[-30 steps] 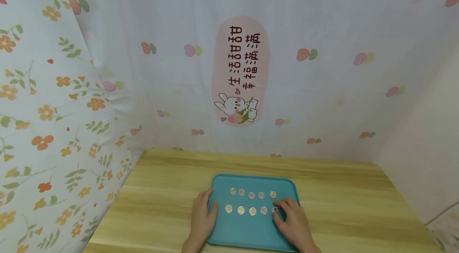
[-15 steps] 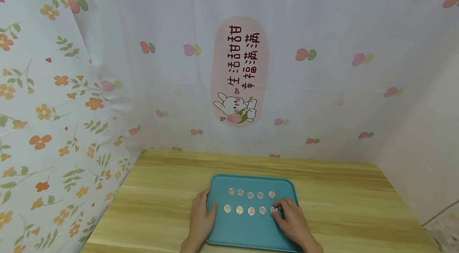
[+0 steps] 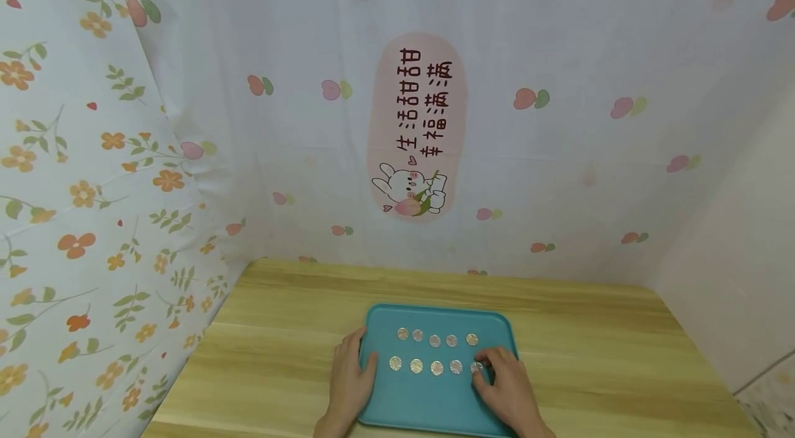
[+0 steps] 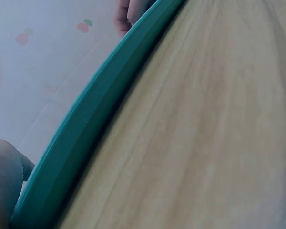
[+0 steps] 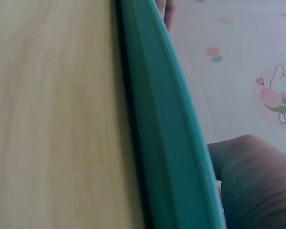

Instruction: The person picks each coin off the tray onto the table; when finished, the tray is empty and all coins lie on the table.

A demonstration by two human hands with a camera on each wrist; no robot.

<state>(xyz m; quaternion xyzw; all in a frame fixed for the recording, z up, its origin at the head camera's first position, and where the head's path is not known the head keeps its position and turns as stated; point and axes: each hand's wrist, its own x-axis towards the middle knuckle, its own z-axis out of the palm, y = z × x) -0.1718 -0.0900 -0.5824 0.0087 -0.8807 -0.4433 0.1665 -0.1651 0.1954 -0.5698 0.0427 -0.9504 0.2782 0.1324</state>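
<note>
On a teal tray point(image 3: 422, 402) lie two rows of small round coins, some gold and some silvery. The upper row ends at the right in a gold coin point(image 3: 472, 339). In the head view my right hand point(image 3: 506, 386) reaches over the tray's right side, thumb and index finger pinching a silvery coin point(image 3: 476, 367) at the right end of the lower row. My left hand point(image 3: 350, 379) rests at the tray's left edge, thumb over the rim. The wrist views show the tray's outer wall point(image 4: 81, 129) and part of each hand; the coins are hidden there.
The tray stands on a light wooden table point(image 3: 596, 355). Behind it hangs a white curtain point(image 3: 298, 169) with printed fruit and a rabbit. A flowered cloth point(image 3: 81, 217) covers the left side.
The view has shifted slightly. My right fingers stay around the end coin of the lower row with only small movement. The left hand and the other coins have not visibly moved.
</note>
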